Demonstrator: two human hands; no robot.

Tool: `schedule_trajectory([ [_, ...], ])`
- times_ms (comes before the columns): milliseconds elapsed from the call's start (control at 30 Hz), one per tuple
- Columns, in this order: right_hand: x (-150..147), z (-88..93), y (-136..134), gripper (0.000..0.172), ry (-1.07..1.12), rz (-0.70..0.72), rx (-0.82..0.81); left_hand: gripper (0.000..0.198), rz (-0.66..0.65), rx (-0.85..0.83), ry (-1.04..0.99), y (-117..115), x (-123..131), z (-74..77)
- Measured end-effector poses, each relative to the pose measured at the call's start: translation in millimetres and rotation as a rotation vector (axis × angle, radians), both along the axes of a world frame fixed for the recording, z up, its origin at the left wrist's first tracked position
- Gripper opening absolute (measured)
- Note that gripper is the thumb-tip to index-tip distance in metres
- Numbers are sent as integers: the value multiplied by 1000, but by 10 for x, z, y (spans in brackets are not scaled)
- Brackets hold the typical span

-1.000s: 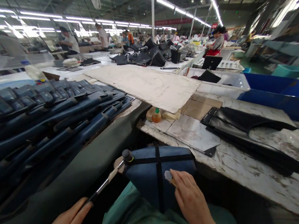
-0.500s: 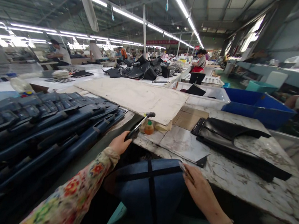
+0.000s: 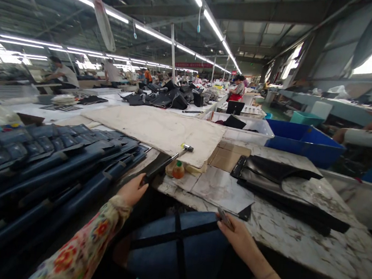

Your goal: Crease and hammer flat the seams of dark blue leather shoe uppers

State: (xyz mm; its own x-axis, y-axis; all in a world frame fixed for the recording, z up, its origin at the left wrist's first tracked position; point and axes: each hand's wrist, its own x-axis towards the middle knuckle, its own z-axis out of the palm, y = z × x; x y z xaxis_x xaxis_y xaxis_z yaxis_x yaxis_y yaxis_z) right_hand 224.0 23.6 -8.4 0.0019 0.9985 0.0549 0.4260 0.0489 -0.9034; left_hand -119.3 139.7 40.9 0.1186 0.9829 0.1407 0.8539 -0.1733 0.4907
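Observation:
My left hand (image 3: 133,189), at the end of a floral sleeve, is wrapped around the black handle of a hammer (image 3: 166,162). The hammer's head lies over the edge of the cream cloth (image 3: 154,124), beyond a small orange bottle with a green cap (image 3: 178,170). In my right hand (image 3: 237,232) is a small metal tool (image 3: 224,217), its exact kind unclear. That hand is at the upper right corner of a blue panel (image 3: 157,262) crossed by black strips, which hangs over my lap below the table edge.
Rows of dark blue pieces (image 3: 66,174) cover the left side. Black sheet pieces (image 3: 269,177) lie on the stained table (image 3: 298,216) at right. Behind them stand a white bin (image 3: 257,137) and a blue bin (image 3: 314,144). Other people work farther off.
The view has tilted up slightly. My left hand has drawn a little left and nearer me with the hammer. My right hand keeps about its place at the panel's corner.

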Motion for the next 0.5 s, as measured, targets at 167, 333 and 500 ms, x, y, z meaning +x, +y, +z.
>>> schedule_trajectory([
  [167, -217, 192, 198, 32, 10, 32, -27, 50, 121, -319, -393, -976, -325, -500],
  [333, -648, 742, 173, 27, -97, 146, 81, 57, 363, -305, -684, -1573, -427, -818],
  [500, -1159, 1290, 36, 20, -234, 319, 219, 53, 394, -272, -712, -1711, -557, -697],
])
